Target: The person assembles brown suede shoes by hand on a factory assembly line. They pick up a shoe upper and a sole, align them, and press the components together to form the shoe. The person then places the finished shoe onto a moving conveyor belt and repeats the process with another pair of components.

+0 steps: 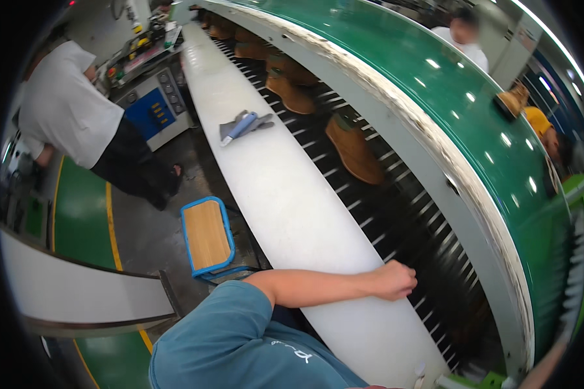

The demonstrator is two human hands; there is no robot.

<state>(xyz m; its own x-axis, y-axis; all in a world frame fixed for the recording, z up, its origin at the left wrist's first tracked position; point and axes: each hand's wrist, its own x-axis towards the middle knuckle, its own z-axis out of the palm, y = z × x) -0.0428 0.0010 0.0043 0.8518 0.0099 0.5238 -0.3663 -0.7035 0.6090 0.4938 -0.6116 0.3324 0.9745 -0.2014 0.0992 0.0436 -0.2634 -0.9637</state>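
My left hand (394, 280) is curled into a loose fist at the edge of the long white worktop (285, 194), partly over the dark slatted conveyor (428, 259). Nothing shows in its fingers. Of my right arm only a blurred stretch of forearm (546, 368) appears at the lower right; its hand is out of sight. Tan boots stand along the conveyor, the nearest boot (357, 152) well beyond my left hand. Farther up the worktop, a blue-handled tool (241, 127) lies on a grey glove (263, 122); its exact kind is unclear.
A glossy green surface (435, 97) curves above the conveyor, with a tan boot (514, 100) on it. A blue-framed stool (207, 235) stands left of the worktop. One person (78, 110) works at the left; others are beyond the green surface.
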